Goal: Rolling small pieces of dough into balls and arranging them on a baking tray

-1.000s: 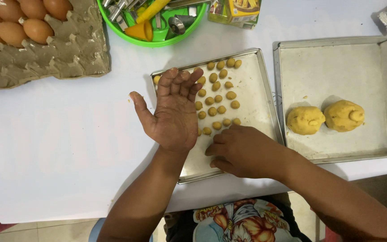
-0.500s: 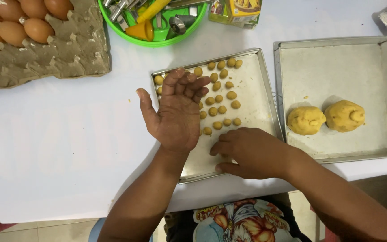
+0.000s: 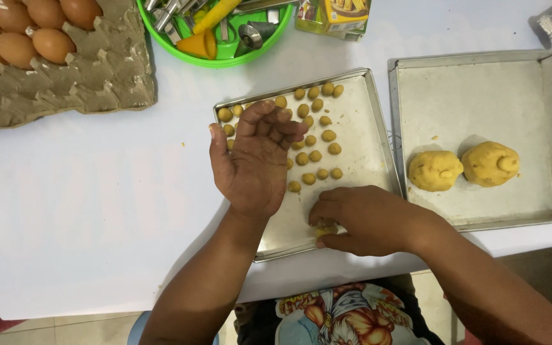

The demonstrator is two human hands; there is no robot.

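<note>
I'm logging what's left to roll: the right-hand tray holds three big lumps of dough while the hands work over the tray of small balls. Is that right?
Not quite: the head view shows two big dough lumps in the right-hand tray, not three. The rest holds: the left hand and the right hand are over the tray of small dough balls.

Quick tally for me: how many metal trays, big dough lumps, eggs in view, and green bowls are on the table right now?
Metal trays: 2
Big dough lumps: 2
Eggs in view on the carton: 6, some cut off by the picture's edge
Green bowls: 1
Total: 11
</note>
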